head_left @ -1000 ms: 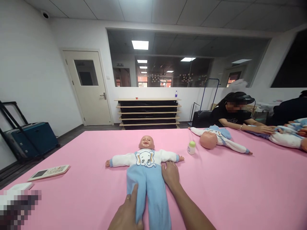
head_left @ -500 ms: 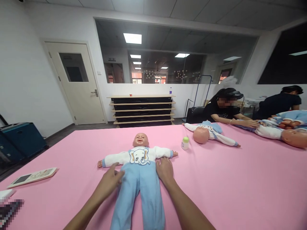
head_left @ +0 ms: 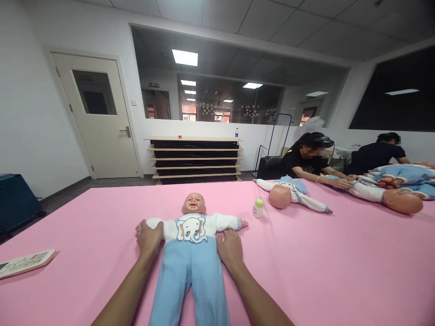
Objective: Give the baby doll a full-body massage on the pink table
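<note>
The pink surface (head_left: 316, 267) bears the doll (head_left: 190, 258), face up at near centre, arms spread, which leaves both sides reachable. The left hand (head_left: 149, 226) curls around its left sleeve (head_left: 155, 222), seemingly steadying it; the right hand (head_left: 231, 244) rests alongside, grip unclear.

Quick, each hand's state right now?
Left hand: thumb and fingers apart at one sleeve of the doll; grip cannot be told.
Right hand: beside the doll's waist, below its other sleeve; open or closed cannot be told.
</note>
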A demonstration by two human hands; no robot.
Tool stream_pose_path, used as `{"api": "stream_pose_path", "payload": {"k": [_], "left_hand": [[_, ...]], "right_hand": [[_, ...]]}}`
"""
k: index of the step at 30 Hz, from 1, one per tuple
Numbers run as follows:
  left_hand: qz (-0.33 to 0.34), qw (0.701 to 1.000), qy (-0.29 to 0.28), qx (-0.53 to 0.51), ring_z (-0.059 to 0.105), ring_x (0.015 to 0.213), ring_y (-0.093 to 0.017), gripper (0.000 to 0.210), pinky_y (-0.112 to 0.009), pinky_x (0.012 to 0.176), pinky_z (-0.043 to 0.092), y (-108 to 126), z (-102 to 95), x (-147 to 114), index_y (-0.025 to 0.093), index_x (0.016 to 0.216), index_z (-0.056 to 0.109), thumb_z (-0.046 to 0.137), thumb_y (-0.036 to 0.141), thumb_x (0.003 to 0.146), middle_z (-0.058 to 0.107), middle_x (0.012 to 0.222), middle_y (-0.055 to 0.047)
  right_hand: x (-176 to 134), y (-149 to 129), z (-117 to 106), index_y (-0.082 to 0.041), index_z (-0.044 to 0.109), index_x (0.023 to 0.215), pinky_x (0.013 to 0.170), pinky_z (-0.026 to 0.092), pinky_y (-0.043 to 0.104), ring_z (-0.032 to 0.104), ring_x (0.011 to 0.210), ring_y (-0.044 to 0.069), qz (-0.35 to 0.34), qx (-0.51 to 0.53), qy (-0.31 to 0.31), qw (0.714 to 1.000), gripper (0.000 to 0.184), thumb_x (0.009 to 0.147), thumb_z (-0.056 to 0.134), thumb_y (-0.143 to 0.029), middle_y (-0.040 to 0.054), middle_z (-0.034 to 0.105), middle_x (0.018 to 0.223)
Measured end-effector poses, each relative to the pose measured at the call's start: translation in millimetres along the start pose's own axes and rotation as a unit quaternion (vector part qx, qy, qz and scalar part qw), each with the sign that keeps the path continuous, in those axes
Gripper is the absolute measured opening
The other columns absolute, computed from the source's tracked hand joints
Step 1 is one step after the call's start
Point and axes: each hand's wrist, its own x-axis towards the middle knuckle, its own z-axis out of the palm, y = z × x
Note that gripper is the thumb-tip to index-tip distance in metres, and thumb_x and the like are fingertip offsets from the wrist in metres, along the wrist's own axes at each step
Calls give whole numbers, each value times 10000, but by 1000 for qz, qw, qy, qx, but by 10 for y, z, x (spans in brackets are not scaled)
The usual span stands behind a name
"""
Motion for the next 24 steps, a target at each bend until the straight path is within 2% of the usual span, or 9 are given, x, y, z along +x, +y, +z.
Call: {"api": "stream_pose_path", "payload": {"k": [3, 5, 9, 11, 14, 17, 19, 22, 24], "left_hand": [[-22, 998, 46, 31, 444, 1218, -469, 911, -574, 948, 392, -4, 148, -7, 80, 1406, 280, 525, 647, 736, 462, 1307, -299], [-18, 996, 70, 48, 465, 1190, -460, 933, -581, 939, 389, -7, 204, -32, 107, 1407, 264, 562, 650, 709, 501, 1258, -276], [17, 998, 66, -7, 545, 1097, -390, 898, -507, 901, 445, -1, 224, -51, 162, 1404, 253, 653, 518, 683, 571, 1145, -186], [21, 995, 71, -66, 532, 1135, -371, 944, -467, 902, 464, 16, 215, -50, 153, 1430, 181, 666, 458, 681, 530, 1227, -195], [-24, 990, 55, -130, 532, 1152, -369, 981, -465, 917, 469, 38, 201, -54, 95, 1439, 97, 644, 447, 705, 494, 1278, -225], [-63, 982, 26, -176, 590, 1068, -336, 788, -459, 904, 487, 38, 188, -68, 122, 1397, 211, 556, 466, 776, 538, 1233, -186], [-68, 976, 34, -203, 605, 1051, -311, 684, -438, 904, 497, 39, 174, -81, 153, 1363, 286, 523, 459, 800, 550, 1237, -157], [-61, 968, 53, -238, 613, 1058, -290, 655, -413, 916, 505, 61, 141, -109, 178, 1365, 315, 539, 430, 804, 565, 1247, -126], [-57, 967, 52, -242, 603, 1091, -297, 697, -424, 941, 495, 85, 119, -130, 171, 1399, 286, 555, 417, 805, 556, 1273, -135]], "right_hand": [[4, -5, -28, -161, 681, 902, 899, 396, 321, 581, 994, 244, 14, 33, 3, 999, 289, 851, 423, -282, 126, 675, 991], [20, 1, -44, -167, 674, 849, 917, 392, 338, 574, 1000, 257, 48, 97, 7, 994, 255, 826, 455, -294, 128, 674, 966], [77, 24, -68, -183, 651, 797, 954, 397, 378, 575, 1018, 278, 135, 209, 13, 968, 195, 781, 526, -332, 117, 677, 924], [115, 31, -70, -182, 632, 820, 886, 457, 376, 619, 924, 262, 177, 234, 8, 956, 206, 792, 518, -352, 107, 680, 867], [200, 41, -66, -167, 588, 834, 716, 529, 340, 663, 746, 225, 256, 297, -13, 920, 240, 832, 453, -365, 94, 663, 740], [354, 61, -73, -170, 551, 838, 659, 550, 337, 691, 733, 221, 316, 357, -39, 878, 246, 857, 403, -366, 99, 660, 719], [495, 72, -72, -176, 542, 843, 656, 556, 364, 700, 755, 236, 344, 379, -46, 858, 253, 865, 386, -374, 106, 662, 717], [717, 59, -11, -180, 550, 875, 649, 557, 382, 700, 768, 248, 372, 380, -26, 846, 255, 871, 369, -359, 104, 657, 712], [836, 27, 81, -178, 558, 914, 631, 555, 380, 697, 753, 250, 380, 363, 2, 851, 235, 857, 400, -343, 96, 656, 720]]}}
